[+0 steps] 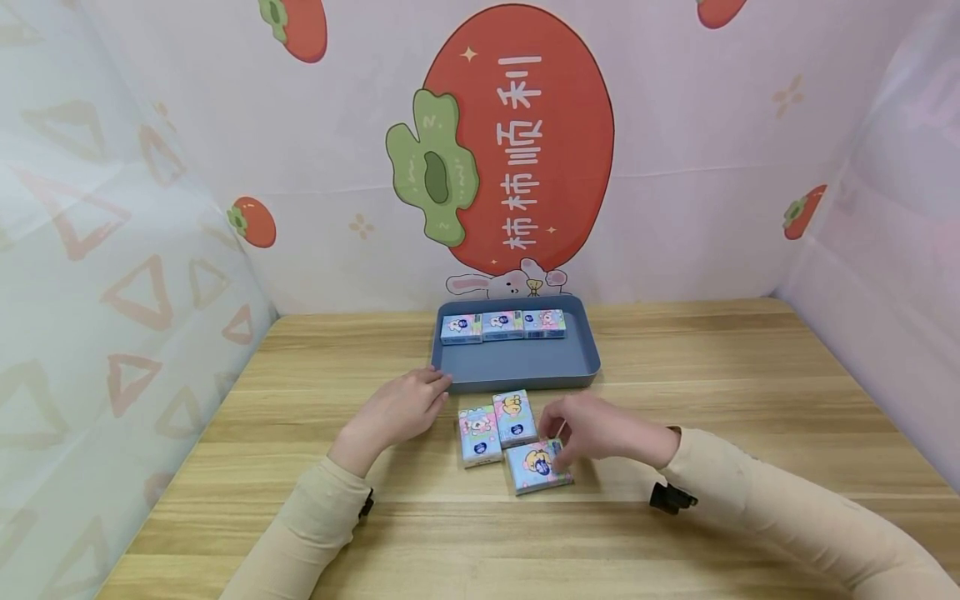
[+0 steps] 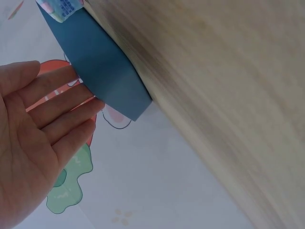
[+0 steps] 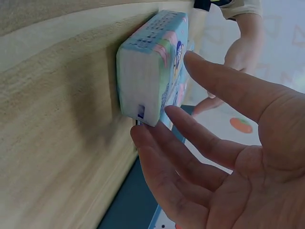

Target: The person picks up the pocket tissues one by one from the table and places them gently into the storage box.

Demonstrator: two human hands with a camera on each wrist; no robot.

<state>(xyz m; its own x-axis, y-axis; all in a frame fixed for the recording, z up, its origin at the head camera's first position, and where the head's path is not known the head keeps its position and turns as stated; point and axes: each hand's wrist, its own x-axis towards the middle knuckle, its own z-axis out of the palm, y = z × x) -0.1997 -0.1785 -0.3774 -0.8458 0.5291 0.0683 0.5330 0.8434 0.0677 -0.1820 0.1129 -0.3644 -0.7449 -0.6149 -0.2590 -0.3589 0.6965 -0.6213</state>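
Three small blue-and-pink tissue packs lie flat on the table in the head view: a left pack (image 1: pixel 479 435), a middle pack (image 1: pixel 514 417) and a near pack (image 1: pixel 537 467). My right hand (image 1: pixel 592 429) is at the right end of the near pack. In the right wrist view its thumb and loosely bent fingers are spread about that pack (image 3: pixel 140 83), fingertips close by its edge. My left hand (image 1: pixel 405 406) has its fingertips at the near left corner of a blue-grey tray (image 1: pixel 517 385). Those fingers look nearly straight in the left wrist view.
Along the back of the tray stand three more tissue packs (image 1: pixel 502 324) in a row. The wooden table (image 1: pixel 712 375) ends at a printed cloth backdrop (image 1: pixel 675 233), with cloth at both sides too.
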